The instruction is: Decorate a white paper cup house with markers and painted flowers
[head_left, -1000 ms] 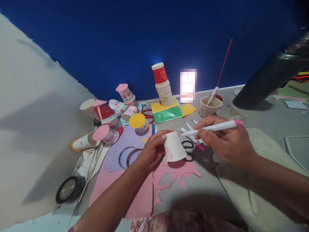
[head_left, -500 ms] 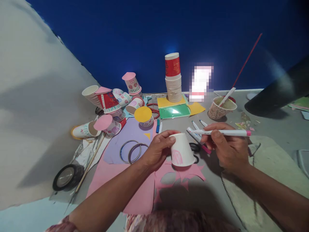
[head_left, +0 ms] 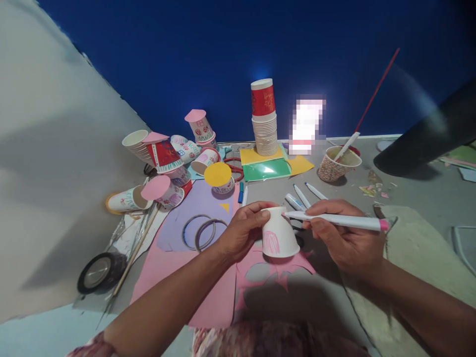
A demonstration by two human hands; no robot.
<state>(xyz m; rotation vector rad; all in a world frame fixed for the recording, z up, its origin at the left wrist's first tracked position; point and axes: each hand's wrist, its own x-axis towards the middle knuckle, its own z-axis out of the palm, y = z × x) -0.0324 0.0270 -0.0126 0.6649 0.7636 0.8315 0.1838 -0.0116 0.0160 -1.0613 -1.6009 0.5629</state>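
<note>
My left hand (head_left: 247, 229) is closed around the left side of a white paper cup (head_left: 282, 233), held upside down with its rim low. A pink scribbled patch shows on the cup's front. Between the fingers of my right hand (head_left: 347, 238) is a white marker (head_left: 344, 219) with a pink end at the right. Its tip is at the cup's upper right side; whether it touches, I cannot tell. Pink paper scraps (head_left: 256, 272) with cut-out holes lie beneath the cup. Black scissor-like loops behind the cup are partly hidden by it and my right hand.
Decorated paper cups (head_left: 167, 191) crowd the left back. A tall cup stack (head_left: 265, 134) stands on yellow and green sheets (head_left: 266, 171). Several markers (head_left: 301, 196) lie behind my right hand. A patterned cup (head_left: 330, 171) holds sticks. Tape (head_left: 97, 272) lies far left, grey rings (head_left: 206, 233) nearer.
My right hand has brought the marker's tip down and left to the cup, and the pen now tilts. My left hand and the cup have barely moved.
</note>
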